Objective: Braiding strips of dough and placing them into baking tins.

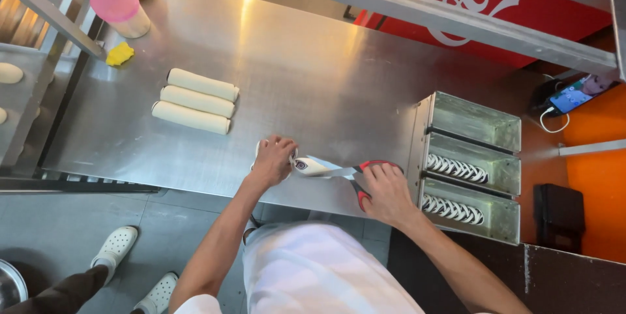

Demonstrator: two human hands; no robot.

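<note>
1. Dough roll (312, 166) with a dark filling lies at the near edge of the steel bench (313, 73), between the two hands; its cut end shows a dark swirl.
2. The left hand (274, 159) is closed over the roll's left end, pinning it to the bench.
3. The right hand (385, 191) grips red-handled scissors (352, 174), whose blades reach the roll's right end; how far the blades are parted cannot be told.
4. Done so far, judging from the loaf tins (473, 164) just right of the hands: the near and middle tins each hold a row of swirled slices (453, 208) standing on edge, while the far tin looks bare.
5. Left, by the same reading: most of the roll in hand is uncut, and three whole rolls (195, 100) wait side by side farther up the bench, well apart from the hands.
6. Two pink-lidded tubs (120, 11) and a yellow scrap stand at the far left corner.
</note>
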